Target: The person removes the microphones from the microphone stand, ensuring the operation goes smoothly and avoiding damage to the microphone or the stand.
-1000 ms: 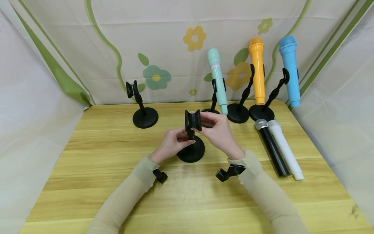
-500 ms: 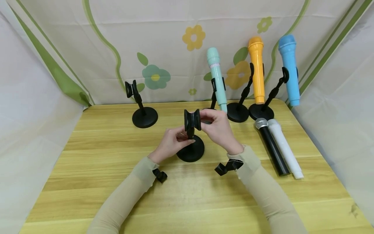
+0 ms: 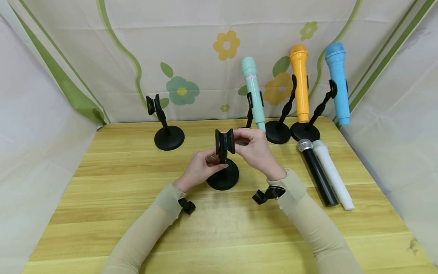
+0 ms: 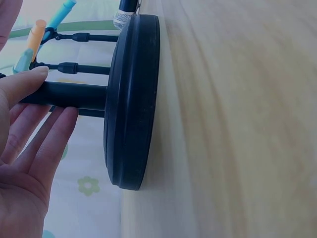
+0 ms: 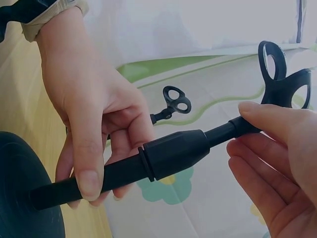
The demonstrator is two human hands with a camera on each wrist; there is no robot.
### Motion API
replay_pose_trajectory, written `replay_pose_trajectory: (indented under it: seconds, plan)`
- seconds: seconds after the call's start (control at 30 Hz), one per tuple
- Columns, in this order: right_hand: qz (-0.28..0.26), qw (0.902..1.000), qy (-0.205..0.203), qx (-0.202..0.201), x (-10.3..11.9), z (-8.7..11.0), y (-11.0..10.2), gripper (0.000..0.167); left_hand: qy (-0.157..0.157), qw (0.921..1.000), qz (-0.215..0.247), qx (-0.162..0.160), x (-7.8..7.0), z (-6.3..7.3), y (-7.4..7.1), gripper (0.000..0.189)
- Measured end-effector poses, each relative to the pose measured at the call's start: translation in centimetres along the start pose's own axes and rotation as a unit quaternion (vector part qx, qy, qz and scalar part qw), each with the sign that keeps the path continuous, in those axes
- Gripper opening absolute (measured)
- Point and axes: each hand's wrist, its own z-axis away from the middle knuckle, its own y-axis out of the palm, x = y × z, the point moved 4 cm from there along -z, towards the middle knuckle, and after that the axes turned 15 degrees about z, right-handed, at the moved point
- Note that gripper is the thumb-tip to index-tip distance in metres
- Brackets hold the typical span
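Note:
A black desktop microphone stand [image 3: 225,179] is upright on the table in front of me. My left hand [image 3: 200,169] grips the lower part of its post, thumb on one side and fingers on the other. Higher up, my right hand [image 3: 256,150] pinches the thin rod just under the clip, clearest in the right wrist view, where the stand's clip [image 5: 285,82] has two open loops. No microphone sits in this clip. The thick adjusting collar [image 5: 176,151] lies between my two hands. In the left wrist view the round base [image 4: 131,104] rests on the wood.
Another bare stand [image 3: 169,137] is at the back left. At the back right, stands carry a mint microphone [image 3: 254,91], an orange microphone [image 3: 300,83] and a blue microphone [image 3: 338,83]. A black microphone [image 3: 318,175] and a white microphone [image 3: 333,175] lie below them.
My right wrist has shifted very slightly over the last second. Both hands keep their hold on the stand, which stays in the same place.

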Motion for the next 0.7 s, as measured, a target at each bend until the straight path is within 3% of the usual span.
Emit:
replay_pose_trajectory:
  seconds: [0.7]
  plan:
    - [0.013, 0.9999, -0.002, 0.007, 0.11, -0.01, -0.08, 0.015, 0.0, 1.0, 0.003, -0.001, -0.01, 0.04, 0.02, 0.026]
